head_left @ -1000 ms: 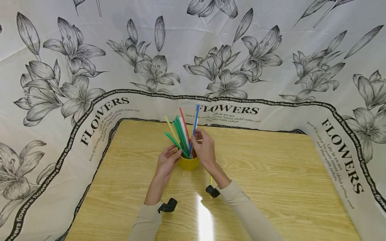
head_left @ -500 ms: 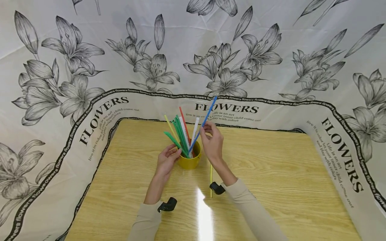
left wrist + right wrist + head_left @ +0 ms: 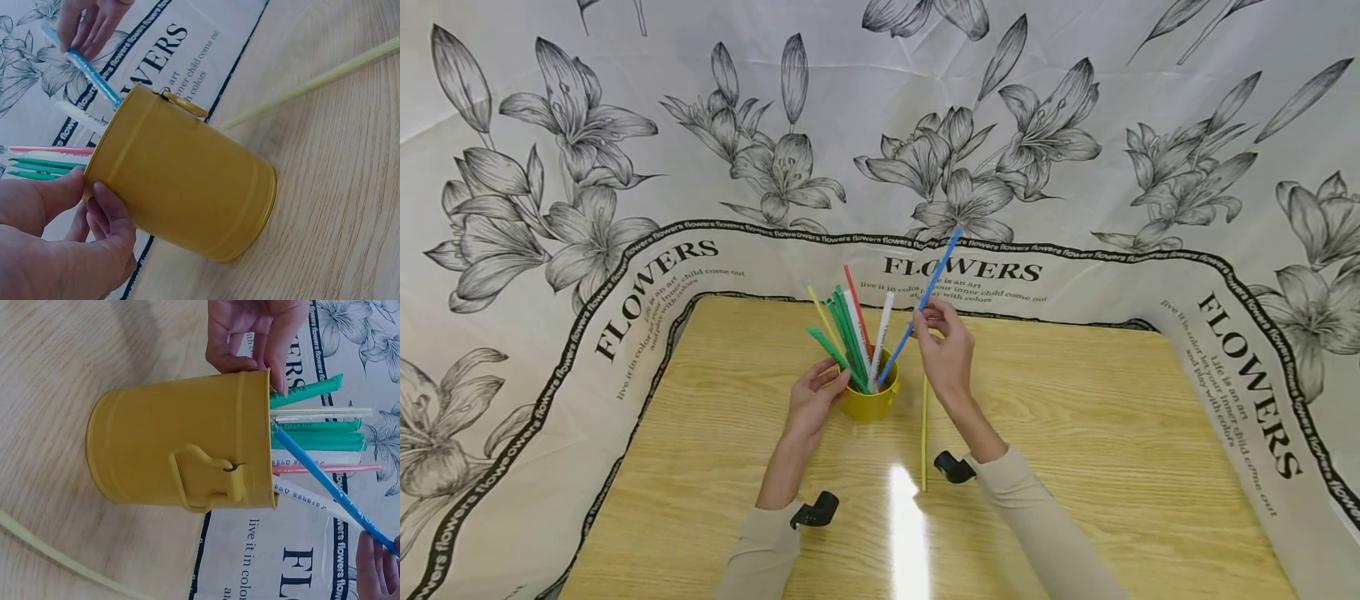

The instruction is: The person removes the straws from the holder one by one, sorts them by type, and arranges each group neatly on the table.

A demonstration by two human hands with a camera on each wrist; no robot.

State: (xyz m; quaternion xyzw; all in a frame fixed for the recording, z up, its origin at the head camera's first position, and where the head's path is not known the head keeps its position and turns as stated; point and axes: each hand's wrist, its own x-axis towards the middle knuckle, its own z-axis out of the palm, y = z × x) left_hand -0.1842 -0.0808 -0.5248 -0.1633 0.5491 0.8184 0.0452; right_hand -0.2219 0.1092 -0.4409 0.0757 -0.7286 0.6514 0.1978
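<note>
My right hand (image 3: 947,354) pinches a long blue straw (image 3: 938,271) between thumb and fingers. The straw slants up to the right, its lower end just inside the mouth of a small yellow bucket (image 3: 868,407). With thumb at the rim and fingers against the outer wall, my left hand (image 3: 814,402) grips the bucket's left side. Several straws stand in it: green wrapped ones (image 3: 340,427), a red one (image 3: 853,296), a pale yellow one (image 3: 822,308) and white wrapped ones (image 3: 885,317). In the right wrist view the bucket's side handle (image 3: 178,481) faces the camera.
A yellow straw (image 3: 924,442) lies on the wooden table (image 3: 1075,450), right of the bucket and below my right hand. Flower-printed cloth (image 3: 700,150) hangs behind the table and along its sides. Black wrist cameras (image 3: 816,510) sit on both sleeves.
My right hand has moved to the right and slightly up with the blue straw, which now leans more. A white straw and the yellow table straw have come into fuller view. My left hand stays put.
</note>
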